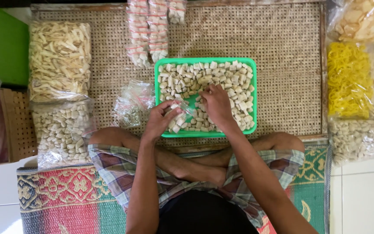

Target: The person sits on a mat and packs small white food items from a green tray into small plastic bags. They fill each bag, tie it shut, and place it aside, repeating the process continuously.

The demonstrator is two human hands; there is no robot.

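A green plastic tray (251,78) on a woven mat holds many small pale cracker pieces (234,84). My left hand (161,119) grips a small clear plastic bag (179,118) partly filled with pieces, at the tray's near left corner. My right hand (216,104) is over the tray's middle, fingers closed on pieces among the heap. I sit cross-legged in plaid shorts just in front of the tray.
A pile of empty clear bags (133,104) lies left of the tray. Filled small packets (150,30) lie behind it. Large bags of pale crackers (59,60) are at left, yellow noodle-like crackers (347,80) and more bags at right. A patterned rug (66,195) lies beneath me.
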